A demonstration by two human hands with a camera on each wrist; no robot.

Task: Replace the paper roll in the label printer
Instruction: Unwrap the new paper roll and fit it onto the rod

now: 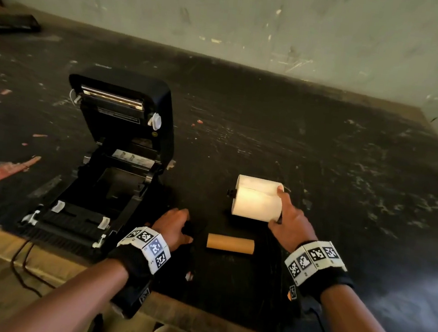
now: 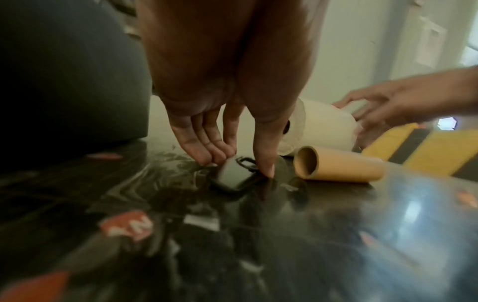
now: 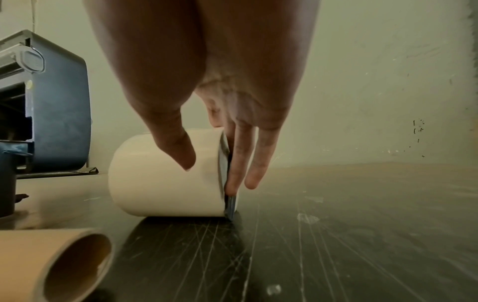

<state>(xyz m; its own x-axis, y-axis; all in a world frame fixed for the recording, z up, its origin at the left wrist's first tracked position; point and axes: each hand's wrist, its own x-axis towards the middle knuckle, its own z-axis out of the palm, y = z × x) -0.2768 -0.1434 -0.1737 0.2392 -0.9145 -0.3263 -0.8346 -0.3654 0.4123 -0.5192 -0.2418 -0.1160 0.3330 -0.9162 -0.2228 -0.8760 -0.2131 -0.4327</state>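
The right hand (image 1: 289, 223) is gripping the new roll (image 1: 257, 199) on the surface; the left hand (image 1: 174, 226) is pinching a black flange (image 2: 234, 175). Next, probably capping the roll's spindle.

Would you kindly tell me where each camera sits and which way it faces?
Head: worn high, looking down at the open label printer; both forearms, left hand and right hand show.
Left wrist: looks along the fingers at a small black part.
Right wrist: looks along the fingers at the white paper roll.
All views share that roll and the empty cardboard core.
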